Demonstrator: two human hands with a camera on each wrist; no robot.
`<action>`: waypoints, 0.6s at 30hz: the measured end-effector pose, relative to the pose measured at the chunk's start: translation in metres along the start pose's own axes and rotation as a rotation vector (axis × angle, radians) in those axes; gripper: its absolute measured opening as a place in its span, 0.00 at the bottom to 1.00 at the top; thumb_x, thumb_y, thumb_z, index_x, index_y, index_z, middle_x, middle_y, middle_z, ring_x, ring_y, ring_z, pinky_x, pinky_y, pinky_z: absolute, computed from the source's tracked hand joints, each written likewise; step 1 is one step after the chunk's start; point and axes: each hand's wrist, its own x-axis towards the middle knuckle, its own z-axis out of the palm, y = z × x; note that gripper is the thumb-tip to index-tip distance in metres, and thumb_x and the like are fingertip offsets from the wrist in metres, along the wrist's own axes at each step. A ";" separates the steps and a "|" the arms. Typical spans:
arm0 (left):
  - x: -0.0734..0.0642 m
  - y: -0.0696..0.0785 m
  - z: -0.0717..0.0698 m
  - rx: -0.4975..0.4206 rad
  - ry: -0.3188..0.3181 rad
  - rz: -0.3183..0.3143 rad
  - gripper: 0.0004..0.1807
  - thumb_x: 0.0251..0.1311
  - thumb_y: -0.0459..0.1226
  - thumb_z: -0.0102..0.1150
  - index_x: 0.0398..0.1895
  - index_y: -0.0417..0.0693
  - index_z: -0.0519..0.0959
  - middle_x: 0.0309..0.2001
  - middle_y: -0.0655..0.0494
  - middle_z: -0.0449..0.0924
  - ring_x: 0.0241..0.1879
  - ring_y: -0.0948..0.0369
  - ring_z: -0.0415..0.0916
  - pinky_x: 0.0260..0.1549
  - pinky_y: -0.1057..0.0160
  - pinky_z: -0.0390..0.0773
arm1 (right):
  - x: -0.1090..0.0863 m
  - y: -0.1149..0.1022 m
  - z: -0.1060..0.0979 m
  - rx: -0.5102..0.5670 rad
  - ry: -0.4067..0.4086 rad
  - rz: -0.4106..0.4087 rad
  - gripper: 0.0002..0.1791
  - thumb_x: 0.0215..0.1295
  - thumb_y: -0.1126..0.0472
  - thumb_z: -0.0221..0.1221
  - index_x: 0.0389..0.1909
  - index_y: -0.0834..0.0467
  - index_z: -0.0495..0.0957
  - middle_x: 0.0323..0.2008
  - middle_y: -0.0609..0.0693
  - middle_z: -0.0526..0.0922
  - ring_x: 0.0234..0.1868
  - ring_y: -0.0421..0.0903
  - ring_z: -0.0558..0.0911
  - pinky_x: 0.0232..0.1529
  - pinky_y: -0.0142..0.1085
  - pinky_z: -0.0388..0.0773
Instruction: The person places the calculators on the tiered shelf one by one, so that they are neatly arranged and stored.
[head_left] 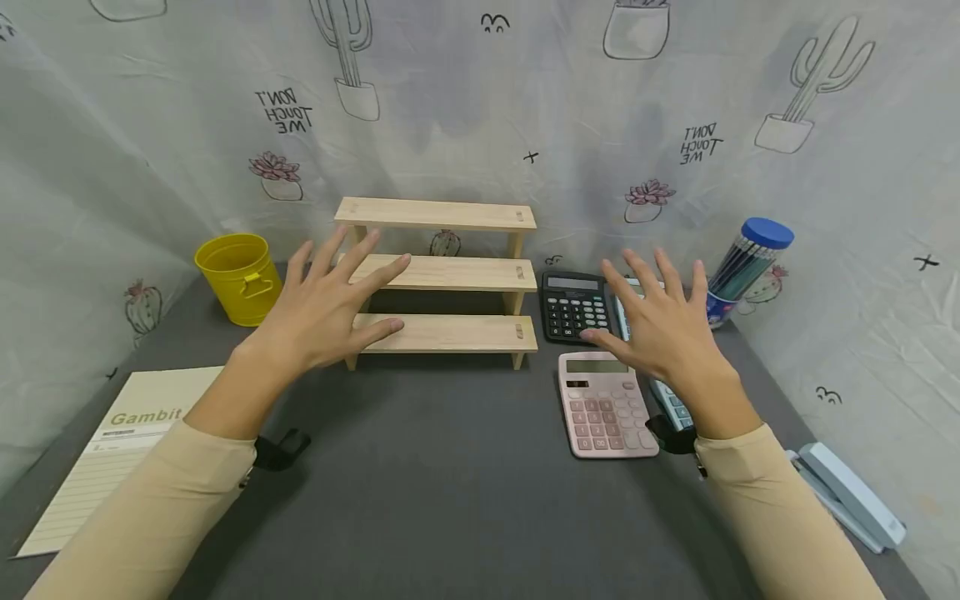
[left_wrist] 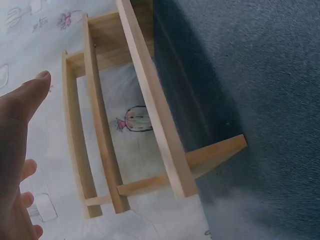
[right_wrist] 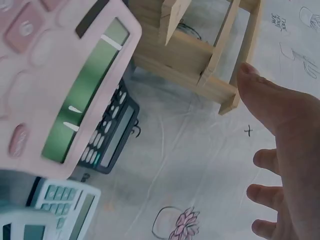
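My left hand is spread with its fingers straight, in front of the left side of a three-tier wooden shelf; it holds nothing. The left wrist view shows the thumb apart from the shelf. Over the calculators hovers my right hand, fingers spread and holding nothing. A pink calculator lies just below it, with a black calculator behind. Light-blue calculators are partly hidden under the right hand and wrist. In the right wrist view, the pink calculator looms large at the left.
A yellow bucket stands left of the shelf. At the left edge lies a notepad marked "Gambit", partly under the sleeve. A blue-capped tube of pens leans at the right rear. A light-blue stapler lies near the right edge.
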 end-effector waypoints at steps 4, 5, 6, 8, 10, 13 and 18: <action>-0.004 -0.004 0.007 -0.023 0.001 -0.004 0.42 0.68 0.68 0.51 0.82 0.74 0.53 0.84 0.50 0.43 0.82 0.42 0.31 0.69 0.28 0.44 | -0.010 0.007 0.003 0.032 0.017 0.003 0.55 0.62 0.22 0.56 0.82 0.46 0.51 0.82 0.59 0.49 0.81 0.66 0.41 0.71 0.71 0.25; -0.005 -0.004 0.009 -0.030 -0.002 -0.008 0.42 0.68 0.67 0.52 0.82 0.74 0.53 0.84 0.50 0.43 0.82 0.42 0.31 0.69 0.29 0.45 | -0.013 0.010 0.004 0.042 0.025 0.001 0.55 0.62 0.23 0.56 0.82 0.46 0.52 0.81 0.59 0.50 0.81 0.67 0.42 0.71 0.71 0.26; -0.006 -0.005 0.010 -0.040 -0.008 -0.013 0.42 0.68 0.67 0.53 0.81 0.74 0.53 0.83 0.51 0.43 0.82 0.42 0.31 0.69 0.29 0.46 | -0.015 0.012 0.004 0.051 0.028 0.000 0.55 0.62 0.23 0.57 0.82 0.46 0.52 0.81 0.59 0.50 0.81 0.67 0.43 0.71 0.72 0.28; -0.008 -0.005 0.013 -0.054 -0.024 -0.022 0.42 0.68 0.65 0.55 0.81 0.75 0.53 0.84 0.51 0.43 0.82 0.42 0.32 0.68 0.29 0.46 | -0.021 0.015 0.007 0.070 0.031 0.002 0.55 0.61 0.23 0.58 0.82 0.47 0.53 0.81 0.59 0.50 0.80 0.68 0.44 0.70 0.73 0.29; -0.009 -0.006 0.015 -0.068 -0.033 -0.031 0.42 0.67 0.64 0.57 0.81 0.76 0.52 0.83 0.51 0.43 0.81 0.41 0.34 0.68 0.28 0.46 | -0.025 0.019 0.009 0.087 0.038 0.008 0.55 0.61 0.24 0.59 0.81 0.48 0.54 0.81 0.59 0.52 0.80 0.69 0.45 0.70 0.74 0.31; -0.012 -0.008 0.017 -0.077 -0.037 -0.038 0.43 0.67 0.63 0.57 0.81 0.76 0.52 0.83 0.50 0.45 0.81 0.40 0.38 0.67 0.28 0.46 | -0.032 0.025 0.012 0.101 0.040 0.018 0.55 0.61 0.25 0.60 0.81 0.49 0.54 0.80 0.61 0.52 0.79 0.70 0.46 0.70 0.74 0.31; -0.017 -0.011 0.022 -0.082 -0.033 -0.037 0.43 0.67 0.63 0.58 0.81 0.76 0.52 0.82 0.48 0.49 0.79 0.39 0.43 0.65 0.28 0.50 | -0.039 0.036 0.018 0.119 0.056 0.010 0.55 0.60 0.27 0.63 0.81 0.50 0.55 0.79 0.62 0.54 0.78 0.70 0.48 0.69 0.75 0.34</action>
